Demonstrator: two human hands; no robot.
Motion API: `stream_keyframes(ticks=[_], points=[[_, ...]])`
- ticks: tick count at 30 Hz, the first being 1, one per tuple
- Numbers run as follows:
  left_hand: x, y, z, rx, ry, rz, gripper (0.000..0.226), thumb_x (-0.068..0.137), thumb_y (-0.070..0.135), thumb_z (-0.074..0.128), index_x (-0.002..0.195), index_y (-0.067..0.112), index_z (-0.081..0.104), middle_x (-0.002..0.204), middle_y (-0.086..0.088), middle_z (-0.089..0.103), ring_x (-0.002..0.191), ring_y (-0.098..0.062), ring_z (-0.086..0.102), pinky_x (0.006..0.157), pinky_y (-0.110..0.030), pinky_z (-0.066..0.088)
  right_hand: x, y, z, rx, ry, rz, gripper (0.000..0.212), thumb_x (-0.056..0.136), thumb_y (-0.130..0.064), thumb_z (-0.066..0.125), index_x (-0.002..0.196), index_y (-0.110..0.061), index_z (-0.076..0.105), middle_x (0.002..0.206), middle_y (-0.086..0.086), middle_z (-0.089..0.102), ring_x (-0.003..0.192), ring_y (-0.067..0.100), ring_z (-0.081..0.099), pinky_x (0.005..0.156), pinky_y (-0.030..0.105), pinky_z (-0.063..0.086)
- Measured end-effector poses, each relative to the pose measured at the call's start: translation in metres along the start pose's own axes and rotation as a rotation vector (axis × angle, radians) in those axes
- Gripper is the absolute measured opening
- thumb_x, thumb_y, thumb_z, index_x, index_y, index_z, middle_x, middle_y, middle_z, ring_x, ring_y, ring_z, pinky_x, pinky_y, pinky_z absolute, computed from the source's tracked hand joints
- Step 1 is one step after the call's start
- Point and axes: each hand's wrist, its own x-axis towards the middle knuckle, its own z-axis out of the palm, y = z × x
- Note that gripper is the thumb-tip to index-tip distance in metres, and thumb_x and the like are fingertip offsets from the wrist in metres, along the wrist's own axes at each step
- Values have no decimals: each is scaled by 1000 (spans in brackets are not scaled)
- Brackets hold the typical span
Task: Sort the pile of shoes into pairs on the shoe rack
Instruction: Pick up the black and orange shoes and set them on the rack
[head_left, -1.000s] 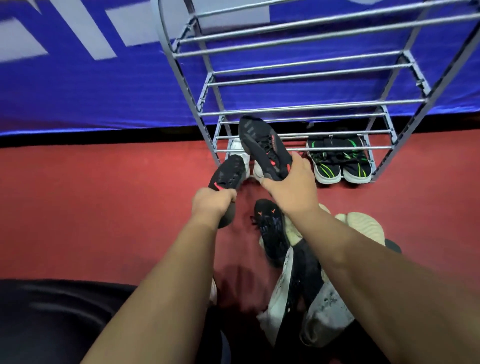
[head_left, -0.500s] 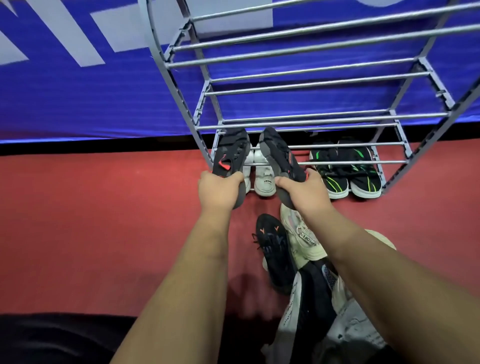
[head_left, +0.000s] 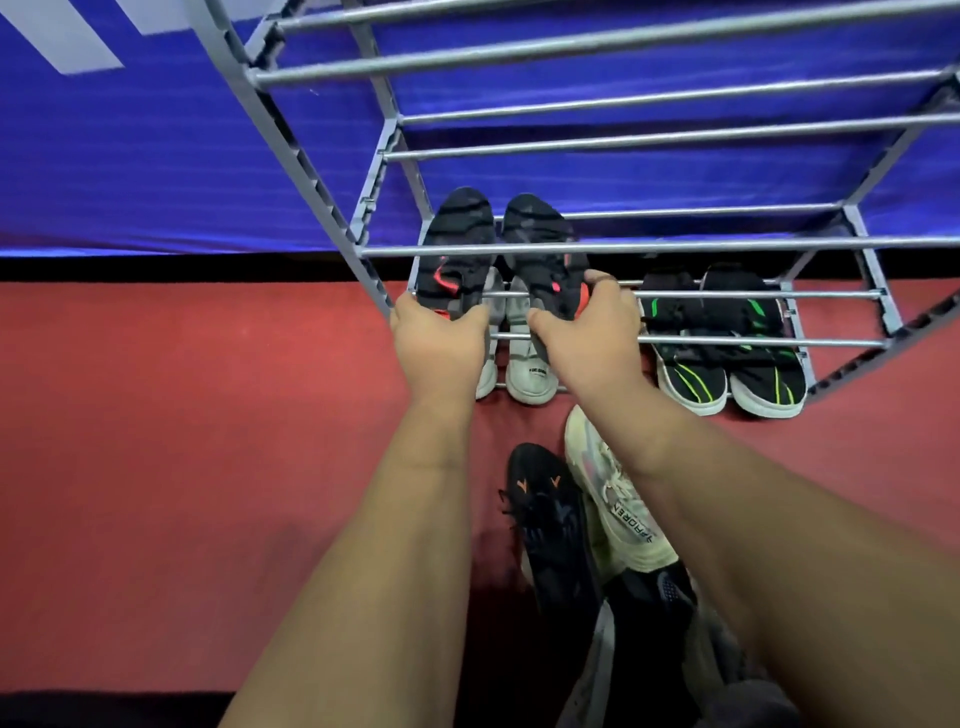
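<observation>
My left hand (head_left: 439, 345) grips the heel of a black shoe with a red mark (head_left: 457, 249). My right hand (head_left: 587, 338) grips the heel of its matching black shoe (head_left: 543, 249). Both shoes point away from me, side by side, soles facing me, pushed in between the bars of the grey metal shoe rack (head_left: 571, 248) above its lowest shelf. Under them on that shelf stands a pale grey pair (head_left: 530, 364). A black pair with green stripes (head_left: 727, 358) stands on the same shelf at the right.
A pile of loose shoes lies on the red floor (head_left: 182, 441) below my arms: a black shoe with orange marks (head_left: 550, 525), a cream sneaker (head_left: 613, 499) and darker shoes under my right forearm. A blue banner (head_left: 156, 171) hangs behind the rack.
Both hands have carried the two black shoes forward and up, from in front of the rack into the rack, side by side. The view has moved closer to the rack.
</observation>
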Motion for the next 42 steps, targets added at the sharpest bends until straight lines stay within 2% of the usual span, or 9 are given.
stream_keyframes(ticks=[6,12,17,22,29,31,34,38,42], points=[[30,0,18,133,-17,49,58,59,47,69,100,7,59,106,-12,67,96,-33,68,89,-49,59,13,11,21,-81,19,-60,69,82,-47,86,138,-17,59,137,11,46,131,30,43,113,34,38],[35,0,21,251,-52,104,73,83,44,79,138,1,55,133,-15,55,118,-31,60,103,-42,51,16,14,25,-135,-91,-142,87,83,-38,84,155,-14,43,151,15,35,139,32,35,115,34,32],[24,-14,9,129,-30,201,64,91,36,66,145,3,56,130,-8,56,116,-24,58,100,-28,45,1,22,24,-182,-172,-239,95,79,-28,79,161,-12,33,152,16,32,144,35,28,122,39,28],[-7,-40,-1,-47,-4,168,62,84,26,58,145,11,56,141,-4,54,131,-20,55,112,-37,47,-8,25,25,-148,-149,-280,96,79,-34,84,159,-10,35,144,11,43,138,30,39,119,40,36],[-30,-68,4,-115,-82,42,72,87,28,72,154,24,46,139,-3,55,122,-20,64,108,-41,52,-15,22,26,-48,-170,-204,97,82,-31,88,160,-10,35,157,7,44,147,23,42,122,31,34],[-19,-70,1,-157,-85,28,57,88,27,70,143,25,57,129,1,65,106,-14,71,102,-42,57,-17,22,23,10,-188,-186,88,81,-27,88,155,-20,40,148,1,54,137,18,52,118,33,42],[-7,-69,-10,-172,-44,1,45,93,17,70,137,23,62,127,5,69,106,-11,69,101,-35,55,-18,20,15,21,-224,-199,75,81,-24,84,145,-27,45,136,-5,62,125,15,61,109,41,51],[-7,-68,-19,-107,-75,-14,38,96,16,74,131,17,62,116,11,69,106,-13,67,96,-31,51,-28,31,0,-45,-98,-185,68,89,-19,75,151,-13,47,147,6,53,134,21,53,117,39,43],[-22,-73,-14,172,-185,-205,52,96,30,72,135,1,54,134,-16,65,125,-37,62,103,-41,50,-45,69,-19,-147,-61,-166,39,92,-11,63,130,-8,59,118,5,59,108,27,60,101,44,50]])
